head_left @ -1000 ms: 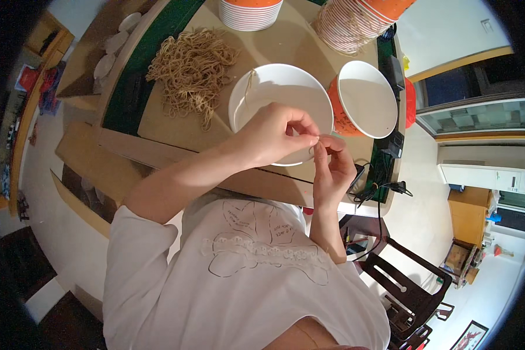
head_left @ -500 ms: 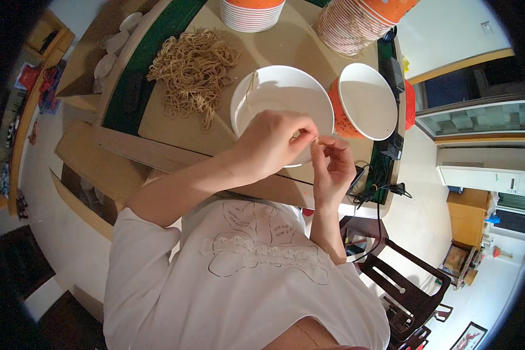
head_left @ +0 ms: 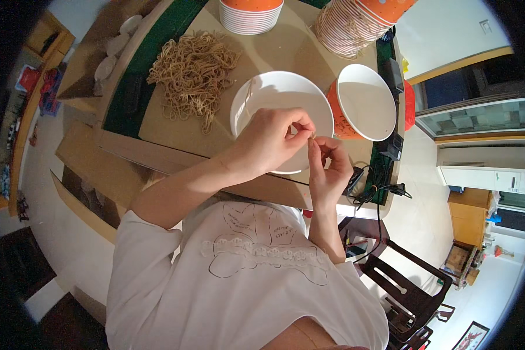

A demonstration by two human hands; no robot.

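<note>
My left hand and my right hand meet at the fingertips over the near part of a white paper bucket. Both pinch a bit of tan string; little of it shows between the fingers. A strand of the same string hangs over the bucket's far left rim. To the left lies a loose, tangled heap of tan string. Beside the bucket, on its right, a second paper bucket, orange outside and white inside, leans with its mouth toward me.
At the far side stand two stacks of nested orange-and-white buckets, one in the middle and one at right with string about it. Black cables lie at the table's right corner. Dark chairs stand below right; an open cardboard box is at left.
The white bucket under my hands has shifted slightly toward me. My joined fingertips have moved a little to the left, still pinching.
</note>
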